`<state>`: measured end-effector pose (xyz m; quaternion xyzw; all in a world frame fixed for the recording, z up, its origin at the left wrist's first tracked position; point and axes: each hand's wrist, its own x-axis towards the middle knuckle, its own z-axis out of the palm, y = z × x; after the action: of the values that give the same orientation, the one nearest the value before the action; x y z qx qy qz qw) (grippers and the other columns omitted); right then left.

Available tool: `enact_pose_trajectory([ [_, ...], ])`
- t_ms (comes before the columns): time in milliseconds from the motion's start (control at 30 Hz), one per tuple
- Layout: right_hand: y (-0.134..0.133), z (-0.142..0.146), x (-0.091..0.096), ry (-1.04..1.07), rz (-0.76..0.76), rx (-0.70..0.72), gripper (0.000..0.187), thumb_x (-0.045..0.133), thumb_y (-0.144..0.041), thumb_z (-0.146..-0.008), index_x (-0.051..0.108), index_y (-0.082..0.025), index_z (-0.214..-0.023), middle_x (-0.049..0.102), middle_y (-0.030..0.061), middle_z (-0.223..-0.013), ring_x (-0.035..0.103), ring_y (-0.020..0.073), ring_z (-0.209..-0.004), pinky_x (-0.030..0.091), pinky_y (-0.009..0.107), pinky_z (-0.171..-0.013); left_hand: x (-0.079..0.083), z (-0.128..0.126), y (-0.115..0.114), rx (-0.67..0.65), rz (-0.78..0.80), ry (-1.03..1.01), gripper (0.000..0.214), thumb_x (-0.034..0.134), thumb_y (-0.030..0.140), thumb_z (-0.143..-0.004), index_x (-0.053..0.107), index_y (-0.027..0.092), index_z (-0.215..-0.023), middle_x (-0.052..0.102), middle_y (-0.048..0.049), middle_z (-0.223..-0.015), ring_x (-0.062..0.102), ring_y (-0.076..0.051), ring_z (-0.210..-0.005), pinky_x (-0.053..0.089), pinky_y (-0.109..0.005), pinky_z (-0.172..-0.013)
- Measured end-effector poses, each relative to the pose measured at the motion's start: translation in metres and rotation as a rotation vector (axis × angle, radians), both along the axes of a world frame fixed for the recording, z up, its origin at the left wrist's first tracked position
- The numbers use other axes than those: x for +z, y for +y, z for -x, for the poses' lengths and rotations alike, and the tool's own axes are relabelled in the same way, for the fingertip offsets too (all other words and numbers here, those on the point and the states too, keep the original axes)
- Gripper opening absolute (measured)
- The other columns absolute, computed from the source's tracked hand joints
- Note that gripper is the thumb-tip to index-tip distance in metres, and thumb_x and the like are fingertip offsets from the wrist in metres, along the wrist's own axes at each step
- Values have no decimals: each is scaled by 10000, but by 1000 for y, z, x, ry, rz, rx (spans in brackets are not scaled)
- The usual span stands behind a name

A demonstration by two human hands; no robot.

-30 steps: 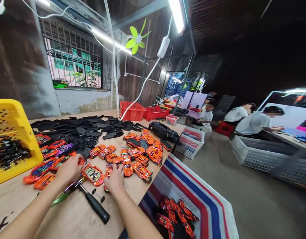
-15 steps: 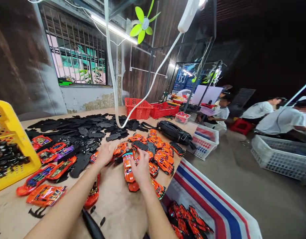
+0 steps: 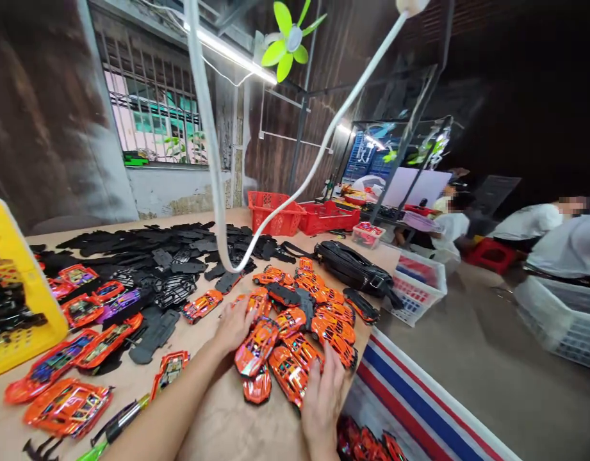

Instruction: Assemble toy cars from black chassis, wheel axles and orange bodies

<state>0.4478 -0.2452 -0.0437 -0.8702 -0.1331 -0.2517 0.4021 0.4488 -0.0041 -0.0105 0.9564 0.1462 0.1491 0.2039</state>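
Observation:
Orange toy cars (image 3: 257, 346) lie heaped on the table in front of me, some overlapping. My left hand (image 3: 233, 330) rests at the heap's left side, fingers apart against a car (image 3: 259, 301). On the right, my right hand (image 3: 323, 390) has its fingers spread along the edge of another toy car (image 3: 292, 371). Neither hand is seen gripped round a car. A single car (image 3: 202, 306) sits a little to the left of the pile. Further left are upturned orange car shells (image 3: 68, 406) with their insides showing. Beneath my left forearm, a screwdriver-like tool (image 3: 124, 419) is partly hidden.
Black flat parts (image 3: 145, 243) cover the table's back. A yellow basket (image 3: 30, 282) of black pieces stands left. Red baskets (image 3: 275, 214) and a black bag (image 3: 355, 269) are behind the cars. A white cable hangs ahead. A striped bin (image 3: 419, 397) holds cars below the table's right edge.
My right hand has moved right and nearer, away from the car it was on. My left hand has shifted right onto the heap's cars. The view has turned slightly left.

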Motion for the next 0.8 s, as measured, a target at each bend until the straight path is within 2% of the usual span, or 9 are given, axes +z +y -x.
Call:
enact_pose_trajectory([
  [100, -9, -11, -4, 0, -15, 13, 586, 263, -477, -968, 423, -116, -1401, 441, 204, -1339, 417, 356, -1269, 315, 532, -1044, 7, 2, 16, -55, -27, -67, 421, 332, 384, -975, 553, 259, -1311, 559, -42, -1373, 488, -213, -1251, 350, -373, -1085],
  [167, -19, -17, -11, -40, -41, 25, 605, 269, -500, -952, 441, -115, -1386, 451, 211, -1301, 423, 372, -1243, 324, 551, -1033, 8, 10, 37, 32, -43, -92, 406, 350, 309, -966, 534, 239, -1320, 493, -69, -1427, 405, -229, -1325, 293, -408, -1123],
  [233, -25, -20, -15, -86, -70, 26, 623, 278, -519, -937, 466, -106, -1364, 471, 217, -1259, 433, 381, -1216, 335, 559, -1025, 6, 24, 61, 152, -51, -75, 454, 447, 279, -918, 473, 191, -1363, 436, -128, -1455, 336, -291, -1363, 263, -474, -1122],
  [333, -23, -21, -10, -107, -82, 18, 633, 305, -530, -921, 510, -88, -1325, 491, 229, -1222, 435, 390, -1203, 330, 568, -1032, 0, 46, 88, 237, -50, 6, 592, 629, 250, -789, 465, 152, -1350, 507, -179, -1356, 426, -348, -1262, 341, -490, -1040],
  [400, -17, -19, -4, -120, -78, 10, 638, 319, -540, -909, 534, -84, -1301, 508, 234, -1197, 434, 399, -1202, 315, 585, -1042, 0, 57, 95, 253, -51, 37, 584, 657, 229, -758, 496, 148, -1313, 574, -171, -1247, 491, -331, -1171, 377, -458, -992],
  [500, -10, -14, 3, -121, -79, -29, 629, 321, -537, -901, 555, -91, -1279, 532, 239, -1176, 439, 402, -1200, 310, 596, -1043, 10, 58, 86, 271, -54, 4, 538, 596, 279, -825, 468, 157, -1333, 574, -157, -1220, 477, -310, -1169, 353, -441, -1004],
  [633, -19, -19, 5, -64, -97, -81, 624, 299, -503, -908, 552, -71, -1281, 532, 261, -1210, 442, 397, -1204, 340, 579, -1023, 35, 26, 50, 179, -27, -93, 568, 500, 464, -898, 398, 198, -1390, 525, -114, -1325, 436, -249, -1236, 325, -358, -1052],
  [700, -35, -41, 9, -81, -102, -163, 614, 325, -502, -899, 558, -77, -1277, 538, 263, -1223, 446, 401, -1207, 361, 567, -1008, 42, 0, 34, 105, -3, -107, 572, 450, 541, -908, 405, 232, -1387, 528, -81, -1343, 457, -216, -1232, 348, -309, -1037],
  [800, -74, -101, 16, -142, -101, -398, 601, 353, -496, -879, 558, -97, -1278, 571, 254, -1186, 458, 406, -1206, 370, 553, -996, 42, -35, 27, 89, 32, -68, 523, 362, 555, -937, 472, 232, -1334, 544, -83, -1337, 491, -215, -1217, 375, -313, -1014],
])
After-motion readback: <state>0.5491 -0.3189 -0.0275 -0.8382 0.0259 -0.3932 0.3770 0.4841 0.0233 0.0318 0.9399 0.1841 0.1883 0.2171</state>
